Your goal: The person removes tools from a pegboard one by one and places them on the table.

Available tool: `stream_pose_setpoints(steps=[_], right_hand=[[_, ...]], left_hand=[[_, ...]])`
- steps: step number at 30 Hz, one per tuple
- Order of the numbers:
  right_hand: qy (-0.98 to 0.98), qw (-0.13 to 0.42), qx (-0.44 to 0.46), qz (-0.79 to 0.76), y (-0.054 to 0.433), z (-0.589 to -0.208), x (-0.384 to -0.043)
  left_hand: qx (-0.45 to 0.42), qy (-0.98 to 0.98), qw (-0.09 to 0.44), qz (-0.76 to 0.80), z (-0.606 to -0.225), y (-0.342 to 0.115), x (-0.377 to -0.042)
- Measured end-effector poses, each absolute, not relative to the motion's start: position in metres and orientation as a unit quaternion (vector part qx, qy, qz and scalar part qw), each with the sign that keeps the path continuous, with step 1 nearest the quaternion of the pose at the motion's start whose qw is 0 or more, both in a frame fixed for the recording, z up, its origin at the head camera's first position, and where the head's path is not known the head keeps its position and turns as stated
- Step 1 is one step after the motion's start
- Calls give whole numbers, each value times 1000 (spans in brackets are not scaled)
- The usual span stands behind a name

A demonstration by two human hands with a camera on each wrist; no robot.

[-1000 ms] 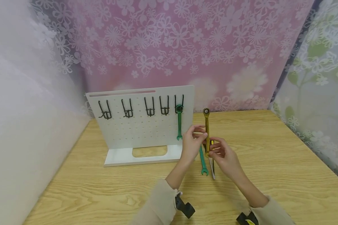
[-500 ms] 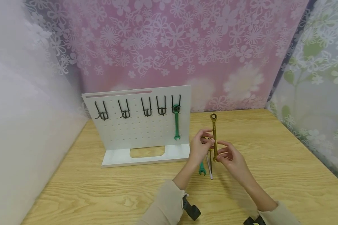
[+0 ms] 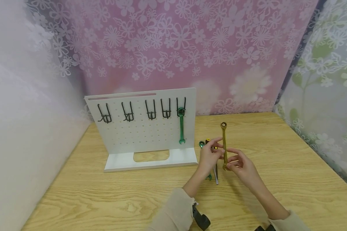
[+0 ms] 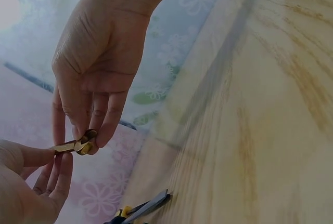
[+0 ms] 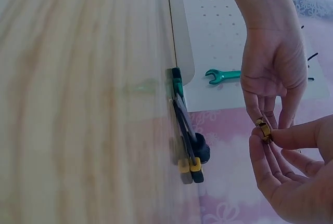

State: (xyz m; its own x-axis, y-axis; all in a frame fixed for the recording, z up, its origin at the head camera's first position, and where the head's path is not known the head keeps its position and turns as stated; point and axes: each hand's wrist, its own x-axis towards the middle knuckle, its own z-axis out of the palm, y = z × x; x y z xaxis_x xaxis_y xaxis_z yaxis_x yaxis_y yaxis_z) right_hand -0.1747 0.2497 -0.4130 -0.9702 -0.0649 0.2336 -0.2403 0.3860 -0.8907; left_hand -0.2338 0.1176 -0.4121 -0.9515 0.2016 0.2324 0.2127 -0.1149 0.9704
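Observation:
A gold combination wrench stands nearly upright above the table, its ratchet ring end at the top. My left hand pinches its shaft around the middle between thumb and fingers. At the lower, open end, my right hand pinches it with thumb and fingertips; that end shows between the fingers in the left wrist view. Behind the left hand lie a green wrench and screwdrivers with yellow-and-black handles, partly hidden by the hand.
A white pegboard stand is on the left of the wooden table. Several black double hooks run along it, and a second green wrench hangs from the rightmost one. Floral curtains close off the back and sides.
Both hands have carried the gold wrench rightward and slightly down, away from the pegboard. The ring end of the green wrench on the table now shows beside the left hand.

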Motion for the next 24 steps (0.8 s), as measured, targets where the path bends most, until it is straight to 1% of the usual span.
stream_pose_setpoints(steps=[18, 24], right_hand=[[-797, 28, 52, 601, 260, -427, -174], [-779, 8, 33, 627, 260, -435, -175]], left_hand=[[-114, -689, -38, -714, -432, 128, -232], [-113, -708, -49, -696, -441, 129, -234]])
